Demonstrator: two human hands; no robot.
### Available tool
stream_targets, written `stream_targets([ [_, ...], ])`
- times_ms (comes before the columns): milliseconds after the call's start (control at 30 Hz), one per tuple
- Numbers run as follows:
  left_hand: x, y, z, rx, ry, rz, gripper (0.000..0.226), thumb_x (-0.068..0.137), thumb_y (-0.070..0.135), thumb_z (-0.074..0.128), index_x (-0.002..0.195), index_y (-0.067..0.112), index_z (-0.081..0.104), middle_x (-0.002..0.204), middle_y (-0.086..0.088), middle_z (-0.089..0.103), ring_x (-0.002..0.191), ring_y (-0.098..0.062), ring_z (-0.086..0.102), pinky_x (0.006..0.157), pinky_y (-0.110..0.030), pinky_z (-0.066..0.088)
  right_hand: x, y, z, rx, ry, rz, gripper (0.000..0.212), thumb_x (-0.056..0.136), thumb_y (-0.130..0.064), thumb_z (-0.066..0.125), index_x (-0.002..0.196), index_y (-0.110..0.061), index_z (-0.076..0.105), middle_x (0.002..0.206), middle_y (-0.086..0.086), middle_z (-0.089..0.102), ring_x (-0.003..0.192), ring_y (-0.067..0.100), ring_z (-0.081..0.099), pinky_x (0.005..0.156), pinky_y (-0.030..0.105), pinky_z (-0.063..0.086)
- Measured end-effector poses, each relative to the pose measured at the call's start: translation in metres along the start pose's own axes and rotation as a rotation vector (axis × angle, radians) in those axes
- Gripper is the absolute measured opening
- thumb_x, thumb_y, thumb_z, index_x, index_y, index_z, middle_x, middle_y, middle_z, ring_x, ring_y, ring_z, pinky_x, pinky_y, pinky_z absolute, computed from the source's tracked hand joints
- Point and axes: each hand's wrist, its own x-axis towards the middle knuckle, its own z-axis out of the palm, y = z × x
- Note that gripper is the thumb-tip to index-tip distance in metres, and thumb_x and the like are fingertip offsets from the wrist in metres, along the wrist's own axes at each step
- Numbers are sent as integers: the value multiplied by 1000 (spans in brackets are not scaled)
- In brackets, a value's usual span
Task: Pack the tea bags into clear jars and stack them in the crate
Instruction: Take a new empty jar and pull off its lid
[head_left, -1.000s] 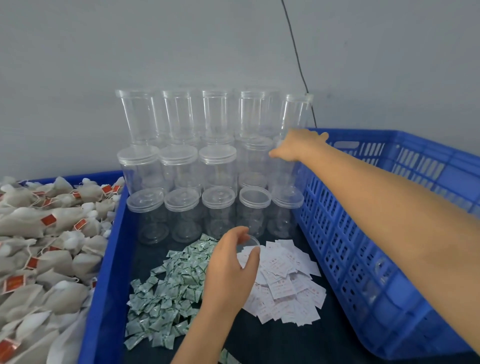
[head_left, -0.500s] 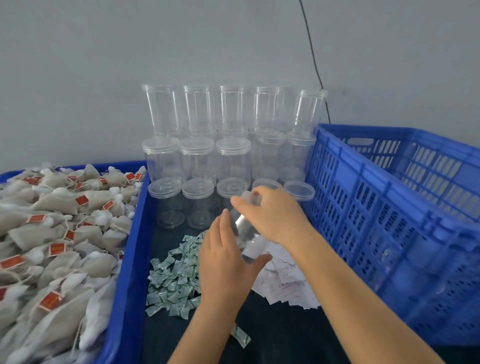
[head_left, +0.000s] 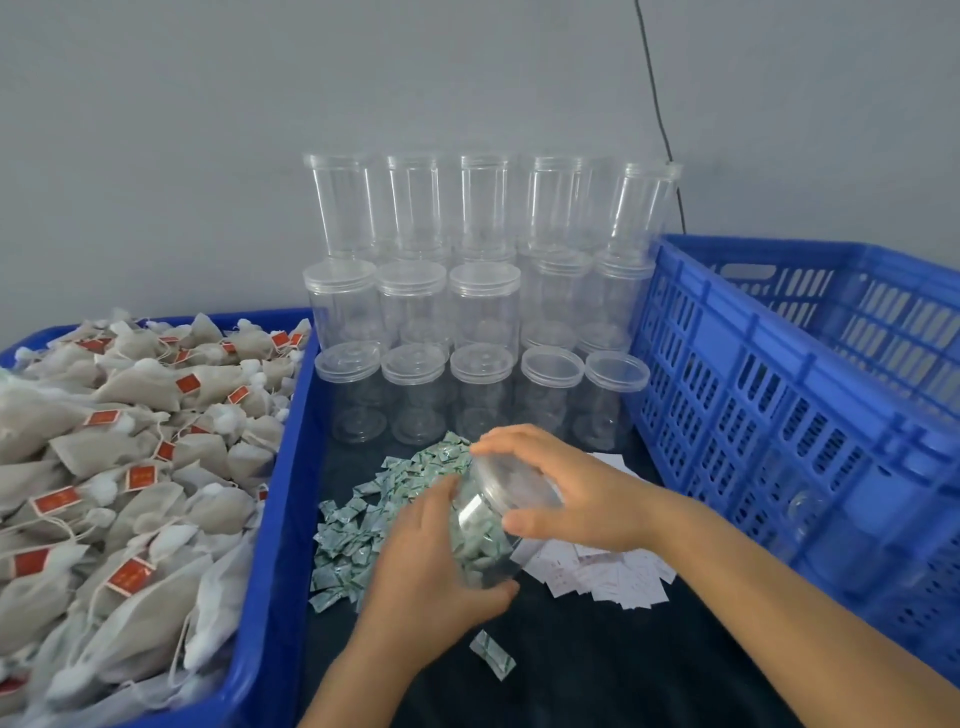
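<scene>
- Clear plastic jar (head_left: 485, 525) was held tilted over the dark mat (head_left: 597, 670), between both hands, with the green sachets (head_left: 363, 525) seen through it.
- Left hand (head_left: 441, 566) was wrapped round the jar's lower body; right hand (head_left: 566, 493) was curled over its lidded top.
- Stacked empty jars (head_left: 483, 306) were lined up behind, against the wall.
- Tea bags (head_left: 130, 457) were heaped in the blue tray (head_left: 275, 519) on the left, and the blue crate (head_left: 779, 405) was parked on the right.
- White paper slips (head_left: 618, 577) were spread under the right wrist.
</scene>
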Motion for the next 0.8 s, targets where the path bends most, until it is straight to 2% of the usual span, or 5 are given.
stream_targets([
  [200, 4, -2, 8, 582, 264, 230, 95, 42, 20, 93, 127, 4, 51, 118, -14, 63, 107, -35, 61, 91, -48, 51, 5, 5, 6, 393, -31, 622, 80, 60, -96, 39, 119, -42, 48, 115, 7, 60, 85, 24, 75, 86, 41, 59],
  [367, -1, -9, 12, 533, 279, 233, 95, 47, 23, 93, 128, 3, 48, 121, -15, 62, 110, -35, 60, 93, -50, 49, -2, 18, 6, 234, -57, 333, 85, 74, -43, 77, 142, -52, 26, 138, -14, 43, 114, -1, 58, 89, 27, 56],
  [500, -2, -6, 14, 543, 273, 253, 95, 46, 21, 94, 127, 5, 48, 121, -15, 63, 110, -36, 61, 91, -52, 50, -4, 19, 4, 291, -105, 398, 122, 60, -80, 69, 147, -57, -12, 153, -18, 23, 131, 16, 46, 90, 28, 54],
  [633, -1, -4, 16, 541, 248, 251, 91, 43, 15, 93, 126, 3, 55, 120, -14, 63, 110, -36, 61, 91, -52, 50, 3, 11, 3, 306, -34, 503, 82, 75, -71, 63, 142, -33, 36, 122, -9, 52, 89, 15, 67, 72, 34, 62],
  [800, -2, -7, 18, 452, 234, 243, 89, 46, 23, 89, 126, 5, 55, 123, -9, 60, 112, -31, 58, 93, -45, 47, -3, 12, -5, -41, -61, 295, 78, 78, -44, 80, 140, -47, 32, 132, -17, 42, 113, 4, 52, 95, 28, 50],
])
